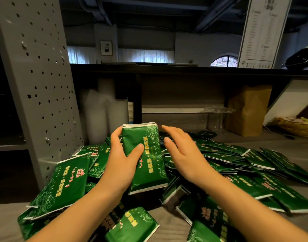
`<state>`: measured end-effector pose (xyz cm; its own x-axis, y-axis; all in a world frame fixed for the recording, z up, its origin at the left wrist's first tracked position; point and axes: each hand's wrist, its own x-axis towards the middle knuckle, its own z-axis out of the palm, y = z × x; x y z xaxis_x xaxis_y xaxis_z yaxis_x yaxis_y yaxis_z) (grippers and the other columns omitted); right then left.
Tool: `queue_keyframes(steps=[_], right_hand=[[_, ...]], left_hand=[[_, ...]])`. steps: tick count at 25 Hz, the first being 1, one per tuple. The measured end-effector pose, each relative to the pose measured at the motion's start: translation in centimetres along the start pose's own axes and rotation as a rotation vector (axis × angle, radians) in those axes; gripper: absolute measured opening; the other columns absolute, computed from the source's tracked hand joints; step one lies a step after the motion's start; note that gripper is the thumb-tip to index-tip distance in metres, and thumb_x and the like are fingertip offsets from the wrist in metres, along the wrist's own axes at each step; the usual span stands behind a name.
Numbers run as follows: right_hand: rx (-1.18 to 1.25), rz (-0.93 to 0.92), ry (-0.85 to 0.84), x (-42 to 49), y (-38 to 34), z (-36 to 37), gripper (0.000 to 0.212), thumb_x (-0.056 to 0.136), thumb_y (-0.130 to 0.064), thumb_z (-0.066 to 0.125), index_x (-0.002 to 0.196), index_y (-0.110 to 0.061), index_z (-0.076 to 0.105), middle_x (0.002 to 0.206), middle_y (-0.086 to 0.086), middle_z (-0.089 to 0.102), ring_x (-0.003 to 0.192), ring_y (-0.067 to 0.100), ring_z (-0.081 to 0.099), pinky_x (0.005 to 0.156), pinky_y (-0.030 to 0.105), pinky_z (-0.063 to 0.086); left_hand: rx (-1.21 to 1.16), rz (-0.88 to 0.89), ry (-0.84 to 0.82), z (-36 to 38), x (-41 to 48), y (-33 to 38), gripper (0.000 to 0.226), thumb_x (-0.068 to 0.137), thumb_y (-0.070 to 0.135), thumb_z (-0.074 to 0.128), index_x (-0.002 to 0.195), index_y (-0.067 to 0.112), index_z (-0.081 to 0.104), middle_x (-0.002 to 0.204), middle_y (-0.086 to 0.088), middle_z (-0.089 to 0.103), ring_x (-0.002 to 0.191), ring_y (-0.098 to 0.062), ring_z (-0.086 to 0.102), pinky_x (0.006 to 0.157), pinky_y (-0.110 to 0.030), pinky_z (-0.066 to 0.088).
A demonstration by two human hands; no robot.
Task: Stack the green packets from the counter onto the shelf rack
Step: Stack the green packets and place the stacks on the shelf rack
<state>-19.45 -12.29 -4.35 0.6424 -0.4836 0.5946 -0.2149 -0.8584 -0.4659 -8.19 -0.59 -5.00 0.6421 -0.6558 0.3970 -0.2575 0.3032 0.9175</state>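
My left hand [121,161] is gripping a small stack of green packets [146,158], thumb across the front, above the loose packets [237,165] heaped on the counter [245,138]; my right hand [183,154] is hovering spread and blurred just beside the stack; shelf rack [41,75] standing at left

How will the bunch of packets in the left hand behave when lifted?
Probably slippery: the held packets look glossy, and several edges show at the top, so they may fan apart. Likely light, since the left hand alone grips them. Flat, so unlikely to roll.
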Motion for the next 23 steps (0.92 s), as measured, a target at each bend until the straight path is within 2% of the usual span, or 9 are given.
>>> queue_keyframes(steps=[3,5,8,10,14,19,21,22,23], right_hand=[[-0.557,0.115,-0.111,1.0,2.1,-3.2,0.043,0.1,-0.039,0.033,0.139,-0.025,0.041,0.14,-0.002,0.048,0.125,0.02,0.045,0.1,0.035,0.036],[-0.742,0.306,-0.248,1.1,3.3,-4.8,0.045,0.099,-0.045,0.033,0.137,-0.023,0.042,0.137,0.003,0.05,0.124,0.026,0.047,0.097,0.039,0.038],[-0.765,0.602,-0.441,1.0,5.6,-6.1,0.057,0.096,-0.057,0.03,0.139,-0.021,0.04,0.142,0.009,0.046,0.128,0.032,0.044,0.102,0.045,0.037],[-0.7,0.711,-0.558,1.1,6.8,-6.2,0.068,0.094,-0.064,0.026,0.145,-0.02,0.033,0.15,0.011,0.036,0.134,0.032,0.037,0.108,0.047,0.033],[-0.595,0.61,-0.67,1.0,6.8,-5.4,0.068,0.094,-0.064,0.022,0.147,-0.022,0.032,0.153,0.007,0.031,0.138,0.028,0.033,0.112,0.043,0.029],[-0.324,0.426,-0.647,0.9,4.0,-4.3,0.056,0.098,-0.054,0.023,0.138,-0.023,0.047,0.143,0.007,0.046,0.131,0.026,0.042,0.108,0.04,0.034],[-0.277,0.323,-0.602,0.9,3.7,-3.9,0.04,0.099,-0.042,0.037,0.127,-0.021,0.057,0.129,0.007,0.057,0.117,0.026,0.054,0.098,0.037,0.043],[-0.29,0.285,-0.578,0.9,3.7,-3.6,0.031,0.098,-0.034,0.046,0.123,-0.02,0.058,0.125,0.007,0.057,0.112,0.026,0.055,0.094,0.037,0.046],[-0.311,0.257,-0.553,0.9,3.7,-3.4,0.034,0.094,-0.029,0.054,0.127,-0.02,0.054,0.13,0.008,0.051,0.114,0.027,0.053,0.095,0.037,0.046]], left_hand=[[-0.012,-0.042,-0.001,-0.3,0.3,-0.1,0.049,0.093,0.011,0.054,0.125,0.04,0.031,0.107,0.012,0.059,0.094,-0.009,0.063,0.077,-0.032,0.053],[-0.012,-0.057,0.003,-0.4,0.5,-0.2,0.048,0.093,0.011,0.054,0.124,0.04,0.031,0.105,0.011,0.059,0.089,-0.007,0.063,0.069,-0.027,0.052],[-0.006,-0.074,0.012,-0.4,0.7,-0.3,0.047,0.093,0.01,0.054,0.122,0.04,0.031,0.102,0.011,0.059,0.083,-0.004,0.062,0.063,-0.023,0.049],[-0.003,-0.081,0.015,-0.4,0.7,-0.4,0.047,0.093,0.01,0.054,0.123,0.039,0.031,0.103,0.011,0.059,0.082,-0.004,0.062,0.063,-0.023,0.049],[0.0,-0.084,0.012,-0.3,0.7,-0.3,0.047,0.093,0.009,0.054,0.121,0.038,0.031,0.103,0.01,0.059,0.085,-0.006,0.061,0.065,-0.025,0.049],[-0.003,-0.09,0.011,-0.4,0.8,-0.4,0.047,0.093,0.01,0.054,0.122,0.038,0.031,0.103,0.008,0.059,0.085,-0.009,0.062,0.066,-0.028,0.051],[-0.001,-0.089,0.014,-0.4,0.8,-0.5,0.047,0.092,0.01,0.054,0.122,0.038,0.031,0.104,0.008,0.059,0.086,-0.009,0.062,0.067,-0.029,0.051],[0.001,-0.088,0.014,-0.4,0.8,-0.4,0.047,0.092,0.01,0.054,0.121,0.038,0.031,0.103,0.009,0.059,0.085,-0.008,0.062,0.067,-0.029,0.051],[0.003,-0.088,0.013,-0.4,0.8,-0.4,0.047,0.092,0.01,0.054,0.121,0.038,0.031,0.102,0.009,0.059,0.083,-0.007,0.062,0.065,-0.028,0.051]])
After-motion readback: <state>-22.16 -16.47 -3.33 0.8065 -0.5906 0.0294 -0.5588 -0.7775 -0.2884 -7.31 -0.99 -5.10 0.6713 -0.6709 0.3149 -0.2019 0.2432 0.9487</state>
